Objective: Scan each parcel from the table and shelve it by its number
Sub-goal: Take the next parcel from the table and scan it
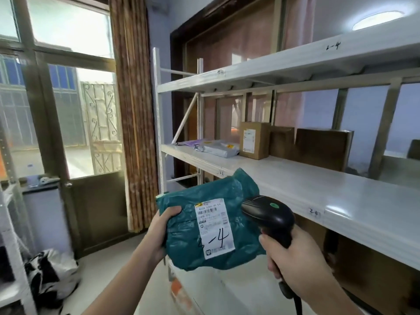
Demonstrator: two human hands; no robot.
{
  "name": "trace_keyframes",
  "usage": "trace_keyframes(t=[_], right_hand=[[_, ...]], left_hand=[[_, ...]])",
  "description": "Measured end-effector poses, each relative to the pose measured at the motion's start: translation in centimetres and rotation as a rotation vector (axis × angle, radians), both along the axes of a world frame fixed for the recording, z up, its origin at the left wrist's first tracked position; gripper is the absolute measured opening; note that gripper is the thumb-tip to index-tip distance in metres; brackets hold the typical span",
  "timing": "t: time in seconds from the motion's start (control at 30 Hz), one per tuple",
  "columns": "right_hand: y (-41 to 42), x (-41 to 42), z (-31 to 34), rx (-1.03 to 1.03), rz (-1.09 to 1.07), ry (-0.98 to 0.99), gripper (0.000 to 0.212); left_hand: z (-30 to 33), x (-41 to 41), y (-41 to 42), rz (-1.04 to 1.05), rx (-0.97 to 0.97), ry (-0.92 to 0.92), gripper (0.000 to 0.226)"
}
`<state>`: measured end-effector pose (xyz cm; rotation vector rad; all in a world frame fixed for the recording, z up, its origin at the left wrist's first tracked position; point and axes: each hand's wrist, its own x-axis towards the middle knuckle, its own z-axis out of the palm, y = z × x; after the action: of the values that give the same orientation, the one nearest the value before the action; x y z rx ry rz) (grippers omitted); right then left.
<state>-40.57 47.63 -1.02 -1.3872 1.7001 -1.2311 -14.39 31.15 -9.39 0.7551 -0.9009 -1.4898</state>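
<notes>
— Nearest the lens, what's in the hands?

— Right hand (293, 258), fingers wrapped round the grip of a black barcode scanner (268, 214), its head turned toward the parcel. Left hand (162, 226) grips the left edge of a teal plastic mailer (181, 246), thumb on top, fingers hidden underneath.

— Where is the mailer relative to the shelving?

— Held in the air just in front of the white shelf rack (341, 201), below the lip of its middle board and near the rack's left end. It does not touch the board.

— Anything written on it?

— A white shipping label (214, 228) faces up, with "-4" handwritten in black; the digit before the dash I cannot make out.

— And the rack's own marks?

— A handwritten "2-4" on the edge of the top board, and small marks I cannot read on the middle board's edge.

— What's already on the rack?

— On the middle board, behind the mailer: a grey poly bag (216, 147) lying flat, then a small cardboard box (254, 139) upright, then larger brown cartons (322, 148) to its right.

— Left of the rack?

— A brown curtain (134, 110), then a door with glass panes (86, 121).
</notes>
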Motion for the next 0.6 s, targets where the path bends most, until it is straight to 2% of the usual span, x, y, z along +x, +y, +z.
trace_keyframes(t=[0.27,0.6], right_hand=[[-11.0,0.2,2.9,-0.092,0.006,0.009,0.012],[-21.5,1.8,4.5,-0.167,0.008,0.047,0.007]], left_hand=[[5.2,-0.3,-11.3,0.033,-0.104,0.006,0.068],[7.5,-1.9,-25.2,-0.058,-0.13,0.143,0.079]])
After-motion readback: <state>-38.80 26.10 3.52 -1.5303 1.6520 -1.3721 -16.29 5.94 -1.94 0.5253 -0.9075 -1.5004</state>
